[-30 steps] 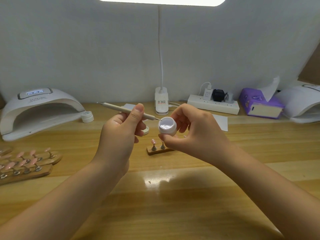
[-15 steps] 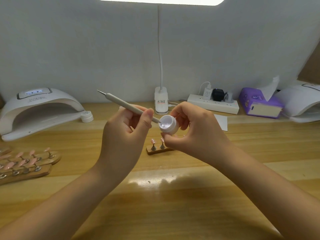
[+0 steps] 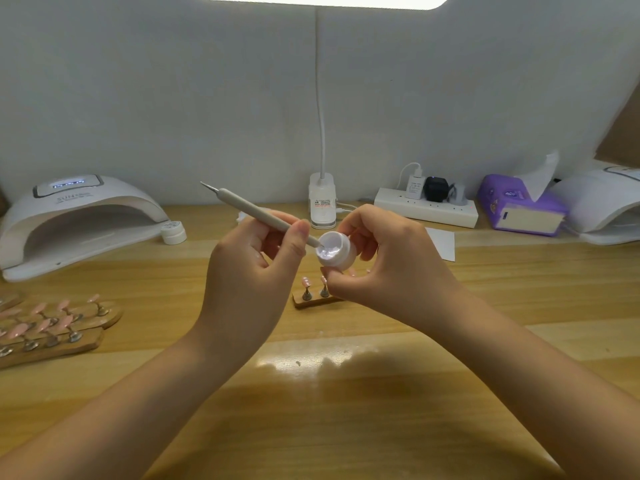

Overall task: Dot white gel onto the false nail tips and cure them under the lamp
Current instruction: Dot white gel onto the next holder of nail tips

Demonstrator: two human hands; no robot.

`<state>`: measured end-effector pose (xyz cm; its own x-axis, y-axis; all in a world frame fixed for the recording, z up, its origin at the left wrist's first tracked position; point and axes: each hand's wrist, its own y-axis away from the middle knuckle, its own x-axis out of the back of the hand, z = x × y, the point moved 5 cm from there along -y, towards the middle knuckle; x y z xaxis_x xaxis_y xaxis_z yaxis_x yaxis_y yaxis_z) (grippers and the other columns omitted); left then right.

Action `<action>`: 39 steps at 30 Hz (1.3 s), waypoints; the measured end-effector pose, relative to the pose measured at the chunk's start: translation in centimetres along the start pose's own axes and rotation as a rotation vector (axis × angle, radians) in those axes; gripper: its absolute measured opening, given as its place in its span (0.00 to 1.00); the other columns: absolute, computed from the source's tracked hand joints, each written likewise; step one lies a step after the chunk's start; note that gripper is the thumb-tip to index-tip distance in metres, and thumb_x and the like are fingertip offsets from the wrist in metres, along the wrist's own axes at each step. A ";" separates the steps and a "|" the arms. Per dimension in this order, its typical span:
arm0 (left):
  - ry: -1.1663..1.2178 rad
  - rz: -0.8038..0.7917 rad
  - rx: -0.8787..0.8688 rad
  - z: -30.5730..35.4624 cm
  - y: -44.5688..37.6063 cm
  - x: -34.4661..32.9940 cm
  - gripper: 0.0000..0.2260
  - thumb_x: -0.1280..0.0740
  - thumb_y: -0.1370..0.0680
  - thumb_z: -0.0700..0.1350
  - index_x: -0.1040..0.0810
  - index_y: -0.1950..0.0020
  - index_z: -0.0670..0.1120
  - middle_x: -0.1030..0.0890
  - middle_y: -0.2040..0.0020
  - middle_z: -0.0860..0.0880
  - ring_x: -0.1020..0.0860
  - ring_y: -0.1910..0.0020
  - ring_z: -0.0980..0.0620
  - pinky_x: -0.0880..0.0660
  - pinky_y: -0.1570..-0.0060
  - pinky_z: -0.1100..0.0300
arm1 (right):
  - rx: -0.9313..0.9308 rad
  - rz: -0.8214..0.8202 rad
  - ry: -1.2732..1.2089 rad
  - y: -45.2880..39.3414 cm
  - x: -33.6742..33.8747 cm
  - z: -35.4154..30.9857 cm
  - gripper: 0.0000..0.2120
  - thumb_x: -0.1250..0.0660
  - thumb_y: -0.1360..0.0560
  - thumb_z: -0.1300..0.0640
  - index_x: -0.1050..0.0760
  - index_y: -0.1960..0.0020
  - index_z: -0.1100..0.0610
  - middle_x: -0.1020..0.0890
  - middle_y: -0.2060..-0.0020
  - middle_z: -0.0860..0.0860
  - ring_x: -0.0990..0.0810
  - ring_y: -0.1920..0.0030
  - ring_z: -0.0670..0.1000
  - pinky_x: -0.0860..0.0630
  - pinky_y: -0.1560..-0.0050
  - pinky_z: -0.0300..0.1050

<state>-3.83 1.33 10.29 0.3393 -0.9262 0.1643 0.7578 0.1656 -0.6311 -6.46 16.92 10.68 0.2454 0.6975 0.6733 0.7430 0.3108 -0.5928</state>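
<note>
My left hand [image 3: 252,271] pinches a grey dotting pen [image 3: 249,209] whose near tip dips into a small white gel jar [image 3: 337,252]. My right hand [image 3: 388,261] holds that open jar tilted toward the pen, above the table. Below the jar a small wooden holder [image 3: 313,299] carries pink false nail tips on metal stands; my right hand hides part of it. The white curing lamp [image 3: 76,220] stands at the back left with its display lit.
Wooden strips with several pink nail tips [image 3: 52,327] lie at the left edge. A white jar lid [image 3: 173,232] sits by the lamp. At the back are a desk lamp base [image 3: 322,202], a power strip [image 3: 426,206], a purple tissue pack [image 3: 519,209] and a second white lamp [image 3: 602,206].
The pen has tilted steeper, its far end rising, and its near tip has gone down into the jar. The jar has tipped a little toward the pen.
</note>
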 end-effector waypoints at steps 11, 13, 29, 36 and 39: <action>0.012 0.015 0.026 0.4 -0.1 0.2 0.06 0.35 0.24 0.54 0.22 0.57 0.54 0.19 0.63 0.52 0.22 0.65 0.55 0.27 0.68 0.68 | -0.011 -0.011 0.000 0.0 -0.1 0.0 0.19 0.24 0.36 0.47 0.26 0.52 0.53 0.23 0.62 0.46 0.26 0.61 0.47 0.24 0.60 0.48; 0.005 0.010 0.040 0.1 -0.1 0.1 0.05 0.34 0.24 0.53 0.21 0.57 0.55 0.19 0.63 0.51 0.22 0.65 0.53 0.27 0.67 0.64 | -0.009 -0.010 0.002 0.0 -0.1 0.0 0.18 0.24 0.36 0.47 0.26 0.52 0.53 0.23 0.62 0.46 0.26 0.62 0.47 0.24 0.60 0.48; 0.078 0.090 0.154 -0.1 -0.8 1.0 0.14 0.35 0.25 0.59 0.20 0.59 0.50 0.21 0.68 0.55 0.25 0.68 0.62 0.28 0.68 0.70 | -0.025 -0.032 -0.004 0.2 -0.3 0.0 0.19 0.24 0.36 0.47 0.26 0.50 0.53 0.22 0.60 0.46 0.25 0.59 0.48 0.23 0.58 0.49; 0.318 0.076 0.563 -3.2 -0.6 0.5 0.15 0.32 0.25 0.59 0.19 0.59 0.48 0.24 0.71 0.55 0.27 0.71 0.57 0.32 0.67 0.60 | -0.017 -0.012 -0.045 0.3 -0.4 -0.3 0.17 0.25 0.34 0.47 0.25 0.52 0.54 0.22 0.62 0.45 0.26 0.62 0.46 0.26 0.62 0.44; 0.352 0.056 0.647 -3.8 -0.4 0.1 0.14 0.32 0.26 0.58 0.19 0.62 0.49 0.24 0.71 0.55 0.28 0.71 0.57 0.33 0.67 0.59 | -0.018 -0.008 -0.046 0.3 -0.4 -0.3 0.17 0.25 0.34 0.47 0.26 0.52 0.54 0.22 0.62 0.45 0.26 0.62 0.46 0.26 0.62 0.44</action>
<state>-6.23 -0.08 7.64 0.2710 -0.9462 -0.1767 0.9585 0.2821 -0.0405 -6.14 16.53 10.40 0.2107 0.7242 0.6566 0.7560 0.3051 -0.5791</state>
